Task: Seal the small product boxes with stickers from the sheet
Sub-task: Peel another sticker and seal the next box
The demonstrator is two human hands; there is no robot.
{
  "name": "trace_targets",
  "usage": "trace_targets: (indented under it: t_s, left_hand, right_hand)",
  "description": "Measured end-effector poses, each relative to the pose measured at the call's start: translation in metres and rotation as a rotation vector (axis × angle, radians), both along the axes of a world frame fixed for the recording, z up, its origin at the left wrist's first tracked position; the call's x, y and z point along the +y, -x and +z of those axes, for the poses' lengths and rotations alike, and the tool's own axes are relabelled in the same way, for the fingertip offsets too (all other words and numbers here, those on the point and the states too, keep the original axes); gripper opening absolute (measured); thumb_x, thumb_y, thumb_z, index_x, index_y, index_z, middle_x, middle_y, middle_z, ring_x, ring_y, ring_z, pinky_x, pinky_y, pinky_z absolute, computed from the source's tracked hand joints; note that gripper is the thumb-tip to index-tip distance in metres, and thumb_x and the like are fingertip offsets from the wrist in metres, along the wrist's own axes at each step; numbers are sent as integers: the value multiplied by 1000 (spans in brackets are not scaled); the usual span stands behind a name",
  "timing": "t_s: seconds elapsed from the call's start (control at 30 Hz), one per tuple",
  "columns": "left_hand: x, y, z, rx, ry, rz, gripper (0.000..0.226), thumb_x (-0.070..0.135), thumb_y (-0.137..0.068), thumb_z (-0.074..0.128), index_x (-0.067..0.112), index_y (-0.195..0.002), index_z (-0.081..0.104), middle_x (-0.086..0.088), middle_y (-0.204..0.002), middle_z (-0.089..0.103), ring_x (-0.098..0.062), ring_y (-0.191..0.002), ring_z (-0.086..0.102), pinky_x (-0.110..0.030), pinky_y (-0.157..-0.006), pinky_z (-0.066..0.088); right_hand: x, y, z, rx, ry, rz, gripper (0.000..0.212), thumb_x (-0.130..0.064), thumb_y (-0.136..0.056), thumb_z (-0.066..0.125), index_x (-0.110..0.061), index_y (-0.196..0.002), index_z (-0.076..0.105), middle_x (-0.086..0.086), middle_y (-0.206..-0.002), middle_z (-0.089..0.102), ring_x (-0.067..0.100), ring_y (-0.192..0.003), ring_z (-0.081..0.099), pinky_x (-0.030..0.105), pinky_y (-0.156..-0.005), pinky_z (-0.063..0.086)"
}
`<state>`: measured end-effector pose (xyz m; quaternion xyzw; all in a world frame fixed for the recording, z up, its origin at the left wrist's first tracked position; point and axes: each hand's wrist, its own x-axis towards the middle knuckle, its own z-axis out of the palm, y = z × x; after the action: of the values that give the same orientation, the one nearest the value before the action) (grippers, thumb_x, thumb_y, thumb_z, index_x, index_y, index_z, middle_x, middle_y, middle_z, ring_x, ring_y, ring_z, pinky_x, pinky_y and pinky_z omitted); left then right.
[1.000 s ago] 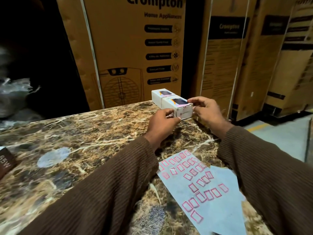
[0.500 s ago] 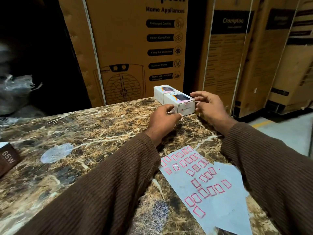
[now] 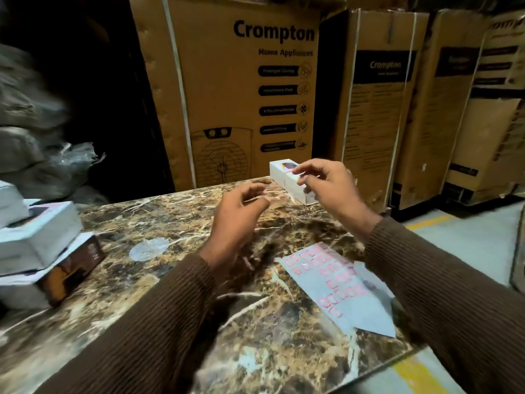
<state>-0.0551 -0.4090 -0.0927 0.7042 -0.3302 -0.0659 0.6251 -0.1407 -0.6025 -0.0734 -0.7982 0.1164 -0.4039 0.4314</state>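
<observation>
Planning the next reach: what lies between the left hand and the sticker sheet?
Only bare marble counter lies between the left hand and the sticker sheet, as seen in the head view.

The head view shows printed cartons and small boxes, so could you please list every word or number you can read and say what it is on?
"Crompton": large carton behind the marble counter.
"Home Appliances": same carton, below the brand, slightly blurred.
"Crompton": black panel of the next carton.
Feature labels on the large carton: too blurred to read.
Brown box at left: lettering blurred, unreadable.
Small product boxes, sticker sheet: nothing legible.
</observation>
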Motion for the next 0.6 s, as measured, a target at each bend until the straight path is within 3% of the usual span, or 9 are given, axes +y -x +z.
trace_targets:
  t_s: [0.13, 0.3, 0.47, 0.53, 0.6]
  left_hand:
    - [92, 15, 5, -9, -14, 76, 30, 21, -98, 73, 28, -128, 73, 13, -123, 75, -3, -115, 69, -35, -104, 56]
    - [212, 36, 16, -3, 12, 182, 24, 13, -98, 72, 23, -120, 77, 7, -113, 80, -9, -107, 74, -27, -92, 56]
    - [310, 49, 27, 41, 31, 290, 21, 13, -98, 73, 17, -119, 77, 2, -108, 81, -6, -98, 75, -16, -79, 54]
    - [338, 48, 33, 41, 15, 327, 21, 17, -97, 75, 18, -118, 78, 1, -105, 81, -5, -91, 74, -23, -77, 56]
    - [360, 39, 39, 8, 2, 366, 20, 15, -97, 75, 17, -116, 78, -1, -105, 81, -9, -94, 75, -31, -81, 58]
  right_hand:
    - [88, 1, 11, 32, -4, 176, 30, 2, -93, 62, -23, -98, 78, -5, -86, 75, 11, -71, 68, 23, -62, 54]
    - [195, -8, 12, 65, -23, 360, 28, -2, -96, 62, -23, -103, 79, 0, -84, 78, 5, -66, 65, 13, -54, 45]
    - [287, -24, 13, 96, -14, 515, 25, -3, -96, 62, -18, -106, 80, 8, -86, 77, 8, -67, 66, 13, -54, 45]
    - [316, -33, 14, 112, 16, 539, 24, -4, -96, 63, -17, -107, 80, 10, -87, 77, 11, -68, 67, 17, -56, 49]
    - [339, -45, 16, 110, 25, 566, 23, -3, -95, 64, -14, -106, 80, 13, -88, 78, 20, -70, 72, 31, -61, 58]
